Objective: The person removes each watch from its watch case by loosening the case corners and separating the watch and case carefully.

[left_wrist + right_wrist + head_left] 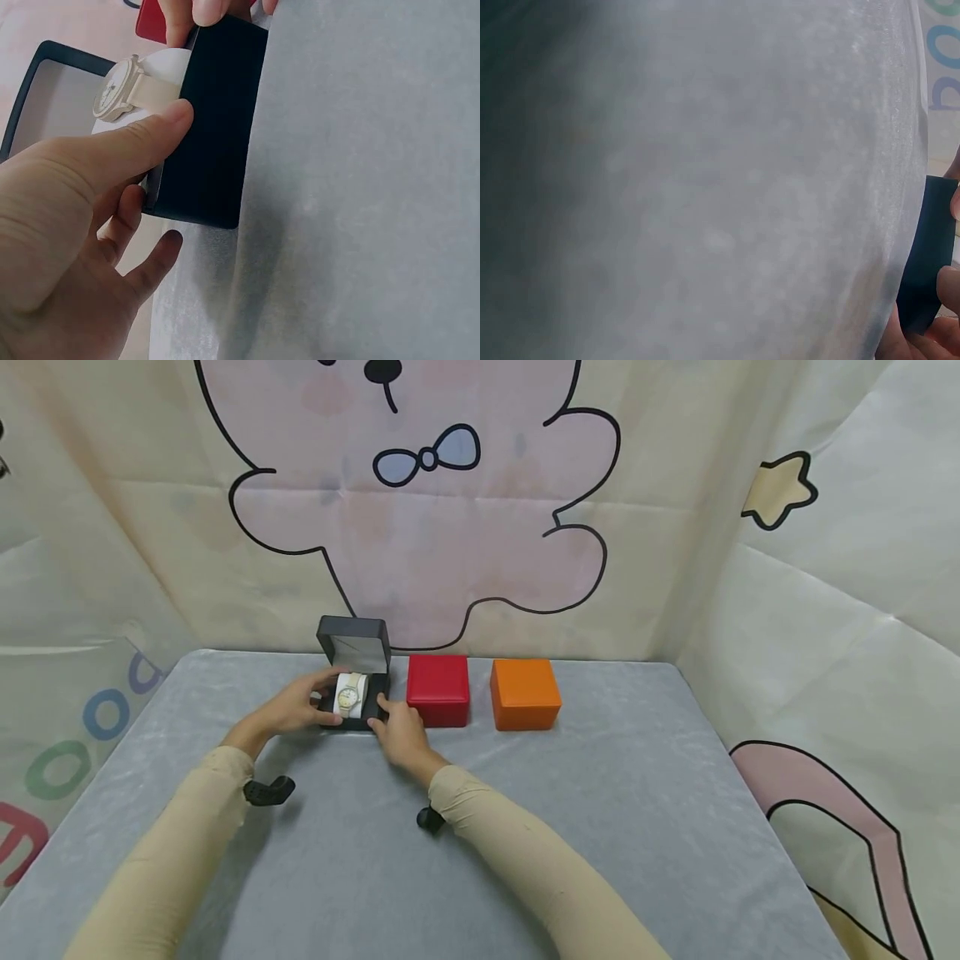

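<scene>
A dark watch box [381,687] stands on the table with its hinged lid [358,643] raised at the back. Inside it, a pale-strapped wristwatch [348,697] is wrapped round a white cushion [171,66]. My left hand [298,702] grips the box's left side, and the thumb [154,135] lies on its front rim beside the watch. At the right front corner my right hand [402,732] holds the box between thumb and fingers. Only the dark front of the box and some fingertips show at the edge of the right wrist view.
Just right of the watch box sits a closed red box [438,692], close to my right hand. Farther right is an orange box [525,695]. A grey cloth covers the table [600,827], and a printed curtain [480,552] hangs behind its back edge.
</scene>
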The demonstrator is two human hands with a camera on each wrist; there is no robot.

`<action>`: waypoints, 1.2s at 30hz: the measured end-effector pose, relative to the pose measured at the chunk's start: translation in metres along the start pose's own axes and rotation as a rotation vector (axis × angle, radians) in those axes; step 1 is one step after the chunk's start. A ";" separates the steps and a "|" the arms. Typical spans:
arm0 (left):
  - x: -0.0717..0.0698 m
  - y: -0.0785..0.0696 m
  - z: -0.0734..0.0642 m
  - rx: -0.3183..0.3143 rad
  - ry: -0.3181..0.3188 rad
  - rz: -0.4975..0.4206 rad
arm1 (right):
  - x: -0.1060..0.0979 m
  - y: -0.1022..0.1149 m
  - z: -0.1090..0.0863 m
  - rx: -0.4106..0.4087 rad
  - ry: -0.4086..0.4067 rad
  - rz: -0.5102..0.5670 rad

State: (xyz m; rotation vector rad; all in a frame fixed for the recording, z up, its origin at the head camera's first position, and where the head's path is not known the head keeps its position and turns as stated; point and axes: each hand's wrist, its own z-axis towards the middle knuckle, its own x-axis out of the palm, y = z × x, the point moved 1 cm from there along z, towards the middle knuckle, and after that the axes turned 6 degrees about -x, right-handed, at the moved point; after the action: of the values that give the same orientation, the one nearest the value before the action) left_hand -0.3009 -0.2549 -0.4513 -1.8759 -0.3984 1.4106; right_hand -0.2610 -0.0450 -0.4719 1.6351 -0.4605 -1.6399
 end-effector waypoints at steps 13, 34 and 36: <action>0.001 -0.005 0.000 0.027 0.014 0.061 | -0.001 -0.002 -0.002 0.011 0.004 0.016; -0.002 -0.012 -0.002 -0.015 -0.026 0.073 | -0.001 -0.001 0.000 0.009 0.008 0.008; -0.002 -0.012 -0.002 -0.014 -0.032 0.067 | -0.001 -0.001 0.000 0.012 0.002 0.002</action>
State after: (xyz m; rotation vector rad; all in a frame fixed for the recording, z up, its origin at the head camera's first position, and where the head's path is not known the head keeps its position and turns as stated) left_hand -0.2975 -0.2487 -0.4410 -1.8959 -0.3645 1.4872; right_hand -0.2615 -0.0441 -0.4721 1.6446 -0.4719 -1.6376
